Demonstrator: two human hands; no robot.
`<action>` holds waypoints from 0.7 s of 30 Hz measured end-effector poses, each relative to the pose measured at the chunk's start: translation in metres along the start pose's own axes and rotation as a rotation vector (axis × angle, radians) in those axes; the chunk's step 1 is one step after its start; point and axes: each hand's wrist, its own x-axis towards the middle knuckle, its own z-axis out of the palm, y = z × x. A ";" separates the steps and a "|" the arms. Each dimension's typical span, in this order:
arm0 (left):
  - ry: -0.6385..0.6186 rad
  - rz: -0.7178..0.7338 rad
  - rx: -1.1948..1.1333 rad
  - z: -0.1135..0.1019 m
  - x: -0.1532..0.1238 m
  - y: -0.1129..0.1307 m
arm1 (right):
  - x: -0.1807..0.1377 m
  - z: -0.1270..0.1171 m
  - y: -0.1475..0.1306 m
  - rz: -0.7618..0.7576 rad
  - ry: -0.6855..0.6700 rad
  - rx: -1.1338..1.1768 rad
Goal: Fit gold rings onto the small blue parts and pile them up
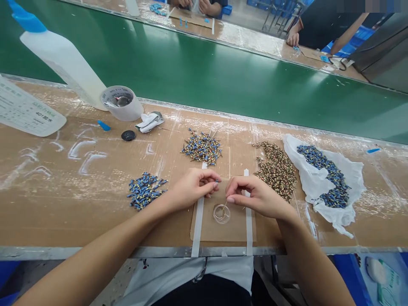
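2 pinches, frame centre: left hand holds a blue part; right hand slants a thin stick into the clear dish below it.

A white bottle lies beside a tape roll, a black cap near them.

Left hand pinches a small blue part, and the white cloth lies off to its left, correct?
Not quite: the head view shows the white cloth off to the right, past the right hand. The left hand does pinch a small blue part.
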 end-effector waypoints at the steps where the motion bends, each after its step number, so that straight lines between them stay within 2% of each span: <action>1: 0.004 0.007 0.021 0.000 0.000 0.000 | 0.000 -0.001 0.001 0.009 0.021 -0.009; 3: 0.002 0.027 0.076 -0.001 -0.002 0.001 | 0.000 0.000 0.001 0.000 0.009 -0.033; 5: 0.010 0.060 0.138 -0.005 -0.003 0.004 | 0.000 0.001 -0.001 -0.037 -0.059 -0.057; 9: 0.112 0.116 0.250 -0.020 -0.008 0.012 | 0.000 0.004 -0.003 -0.063 -0.152 -0.063; 12: 0.275 0.150 0.303 -0.039 -0.012 0.019 | 0.000 0.002 0.002 -0.021 -0.093 -0.060; 17: 0.708 0.230 0.344 -0.077 -0.024 0.025 | 0.005 -0.005 0.016 -0.004 -0.007 -0.070; 19: 0.750 0.238 0.314 -0.087 -0.027 0.023 | 0.007 -0.006 0.019 0.018 -0.004 -0.060; 21: 0.693 0.247 0.312 -0.091 -0.025 0.022 | 0.009 -0.006 0.022 0.034 0.000 -0.056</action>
